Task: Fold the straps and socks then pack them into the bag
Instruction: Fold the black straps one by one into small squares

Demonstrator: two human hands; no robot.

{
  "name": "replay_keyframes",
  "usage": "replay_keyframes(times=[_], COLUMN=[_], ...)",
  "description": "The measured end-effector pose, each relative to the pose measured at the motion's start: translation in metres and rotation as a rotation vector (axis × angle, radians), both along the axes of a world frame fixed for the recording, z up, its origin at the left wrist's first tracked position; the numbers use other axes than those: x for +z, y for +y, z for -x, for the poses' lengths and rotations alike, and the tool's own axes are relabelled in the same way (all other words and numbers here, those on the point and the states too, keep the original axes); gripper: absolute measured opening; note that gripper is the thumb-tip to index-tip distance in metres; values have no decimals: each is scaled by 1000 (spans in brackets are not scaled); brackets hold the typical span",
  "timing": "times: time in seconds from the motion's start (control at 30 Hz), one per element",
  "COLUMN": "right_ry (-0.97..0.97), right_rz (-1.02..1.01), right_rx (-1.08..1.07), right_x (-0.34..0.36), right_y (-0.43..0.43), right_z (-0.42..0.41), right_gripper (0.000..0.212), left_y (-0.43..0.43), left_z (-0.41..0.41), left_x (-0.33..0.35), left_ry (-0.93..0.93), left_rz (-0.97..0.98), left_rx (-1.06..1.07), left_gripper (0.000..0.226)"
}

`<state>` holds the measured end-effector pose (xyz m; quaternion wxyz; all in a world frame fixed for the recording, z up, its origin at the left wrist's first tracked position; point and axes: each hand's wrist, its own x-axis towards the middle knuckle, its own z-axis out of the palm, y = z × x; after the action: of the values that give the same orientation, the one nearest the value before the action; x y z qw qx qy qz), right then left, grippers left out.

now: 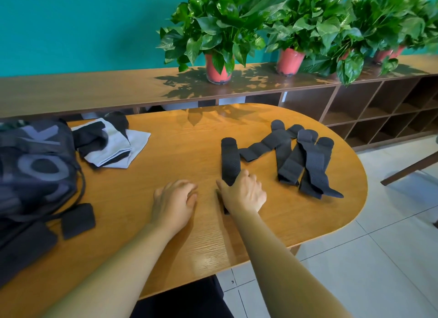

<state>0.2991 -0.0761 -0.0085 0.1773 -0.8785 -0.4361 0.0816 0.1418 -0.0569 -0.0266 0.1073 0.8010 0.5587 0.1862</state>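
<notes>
A black strap lies lengthwise at the middle of the wooden table. My right hand grips its near end, thumb on one side and fingers on the other. My left hand rests on the table just to the left, fingers loosely curled and holding nothing. Several more black straps lie in a loose heap to the right. Grey and black socks are piled at the back left. The dark drawstring bag with pale lettering sits at the left edge, a small folded black piece beside it.
Behind the table runs a long wooden shelf unit carrying potted green plants in red pots. Open cubbyholes fill the shelf's right side. White floor tiles lie to the right, with a dark chair leg near the table's rounded end.
</notes>
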Motion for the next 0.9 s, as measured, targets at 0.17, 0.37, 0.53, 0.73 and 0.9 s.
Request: replay_keyframes(times=[0.17, 0.37, 0.53, 0.73, 0.9], right_ry=[88, -13, -321, -272, -262], right_rz=[-110, -269, -40, 62, 3], right_rx=[-8, 224, 591, 742, 844], right_x=[-1, -16, -10, -10, -17], right_y=[-8, -9, 10, 11, 1], right_z=[-7, -36, -57, -46, -9], right_gripper=[33, 42, 41, 40, 42], left_y=[-8, -11, -3, -9, -28], left_z=[-3, -40, -46, -21, 26], left_x=[4, 17, 13, 15, 19], left_ry=[-41, 14, 284, 389, 396], left_rz=[25, 93, 161, 103, 126], left_rx=[-92, -310, -412, -422, -382], left_gripper=[32, 44, 50, 50, 50])
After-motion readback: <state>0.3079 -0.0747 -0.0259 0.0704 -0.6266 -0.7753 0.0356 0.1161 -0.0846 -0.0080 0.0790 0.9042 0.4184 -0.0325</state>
